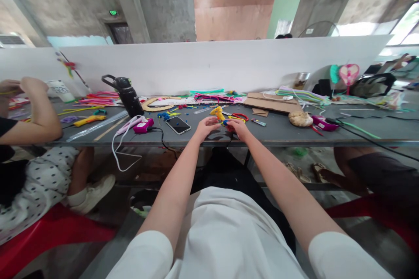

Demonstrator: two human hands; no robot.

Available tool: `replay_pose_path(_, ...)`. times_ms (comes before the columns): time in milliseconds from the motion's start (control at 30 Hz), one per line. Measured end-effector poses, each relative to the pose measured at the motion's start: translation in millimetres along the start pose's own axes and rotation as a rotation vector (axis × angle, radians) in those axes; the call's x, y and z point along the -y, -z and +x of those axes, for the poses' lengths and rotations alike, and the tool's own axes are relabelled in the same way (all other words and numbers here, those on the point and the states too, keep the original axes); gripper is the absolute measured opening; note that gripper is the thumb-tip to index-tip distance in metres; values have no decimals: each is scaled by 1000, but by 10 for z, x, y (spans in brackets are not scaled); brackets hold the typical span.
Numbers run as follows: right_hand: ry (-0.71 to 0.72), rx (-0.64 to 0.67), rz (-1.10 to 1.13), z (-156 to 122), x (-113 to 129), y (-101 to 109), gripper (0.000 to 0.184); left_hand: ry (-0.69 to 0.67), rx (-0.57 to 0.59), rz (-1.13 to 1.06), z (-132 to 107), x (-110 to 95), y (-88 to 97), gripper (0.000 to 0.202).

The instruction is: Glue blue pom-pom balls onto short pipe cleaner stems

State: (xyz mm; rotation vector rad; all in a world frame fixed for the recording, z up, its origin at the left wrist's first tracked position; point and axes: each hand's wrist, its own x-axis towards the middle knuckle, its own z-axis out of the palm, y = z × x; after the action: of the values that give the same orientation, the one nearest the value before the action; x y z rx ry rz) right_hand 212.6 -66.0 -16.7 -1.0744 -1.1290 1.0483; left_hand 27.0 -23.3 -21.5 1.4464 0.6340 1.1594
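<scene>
Both my arms reach out over the near edge of the grey table (281, 133). My left hand (207, 126) rests on the table with its fingers curled, beside a small yellow piece (217, 113). My right hand (237, 128) is closed in a pinch on a small red and blue craft piece (228, 124) between the two hands. A black phone (177, 124) lies just left of my left hand. Red-handled scissors (241, 117) lie just behind my right hand.
A black bottle (126, 94), pink glue guns (143, 125) (323, 123) with cords, cardboard sheets (271, 102) and piles of coloured pipe cleaners (214, 97) crowd the table. A white partition (209, 65) backs it. One person sits at left (36, 117), another at right (376, 170).
</scene>
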Motion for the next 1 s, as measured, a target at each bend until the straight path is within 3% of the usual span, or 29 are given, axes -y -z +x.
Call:
replay_pose_path(100,8,36,-22,3,-3,-5,25,0,51,27,-9,-7,-4,54)
replay_pose_path(300,83,113,-170,-7,-18,-1,25,42,41,192,-40,-28,-16,45)
replay_pose_path(633,74,124,-194,3,-24,-9,25,78,43,291,-42,-50,-35,45)
replay_pose_path(1000,169,150,-261,-84,13,-12,34,62,87,321,-52,-37,-27,50)
